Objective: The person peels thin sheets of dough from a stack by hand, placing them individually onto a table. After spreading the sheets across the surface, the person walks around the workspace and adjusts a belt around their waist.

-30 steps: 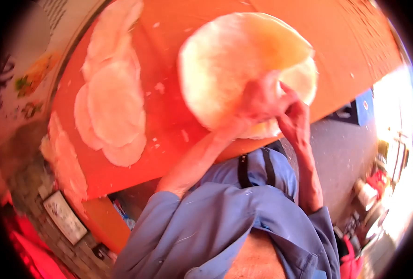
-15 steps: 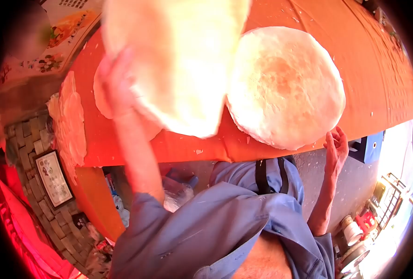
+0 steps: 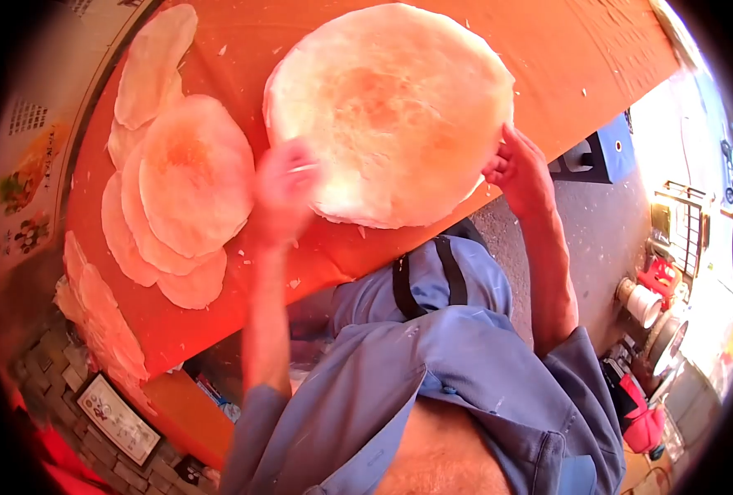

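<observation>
A thick round stack of thin pale flatbread sheets, browned at the middle, lies on the orange-covered table. My left hand is at its lower left edge, smeared by motion, and its fingers cannot be made out. Along the right edge, my right hand has its fingers bent and apart, fingertips right at the rim. To the left, several thin oval sheets overlap in a loose fan. Another long sheet lies farther back.
More pale sheets hang over the table's left edge. A framed card is low at the left. Beyond the table's right edge are a blue box and white pots near the floor. Small white flakes dot the cloth.
The large sheet that my left hand held up is out of that hand, and sheets show fanned at the left. My left hand has come to the stack. The view has turned.
</observation>
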Demonstrator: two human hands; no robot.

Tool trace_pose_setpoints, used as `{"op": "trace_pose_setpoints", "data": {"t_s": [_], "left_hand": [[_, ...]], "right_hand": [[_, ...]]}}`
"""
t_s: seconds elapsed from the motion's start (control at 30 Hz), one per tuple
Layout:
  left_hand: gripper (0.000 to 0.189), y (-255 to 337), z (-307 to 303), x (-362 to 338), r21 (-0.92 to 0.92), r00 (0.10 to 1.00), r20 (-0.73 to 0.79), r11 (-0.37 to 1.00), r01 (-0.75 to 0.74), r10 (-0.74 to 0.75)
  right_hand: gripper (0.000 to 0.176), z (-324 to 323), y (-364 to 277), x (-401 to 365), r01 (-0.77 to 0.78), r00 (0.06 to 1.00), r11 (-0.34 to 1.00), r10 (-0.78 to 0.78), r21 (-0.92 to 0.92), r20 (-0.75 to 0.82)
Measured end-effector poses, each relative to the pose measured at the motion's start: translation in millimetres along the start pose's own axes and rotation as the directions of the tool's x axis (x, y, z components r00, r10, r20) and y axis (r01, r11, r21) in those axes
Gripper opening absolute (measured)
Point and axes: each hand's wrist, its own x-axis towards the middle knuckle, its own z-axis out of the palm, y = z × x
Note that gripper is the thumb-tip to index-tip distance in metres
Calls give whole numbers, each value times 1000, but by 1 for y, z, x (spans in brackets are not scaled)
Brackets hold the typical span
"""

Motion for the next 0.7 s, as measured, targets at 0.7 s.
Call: {"op": "trace_pose_setpoints", "data": {"t_s": [0.7], "left_hand": [[25,51,117,46,422,878,300,774,-472,372]], "right_hand": [[34,3,28,8,387,895,730,-445,-563,38]]}}
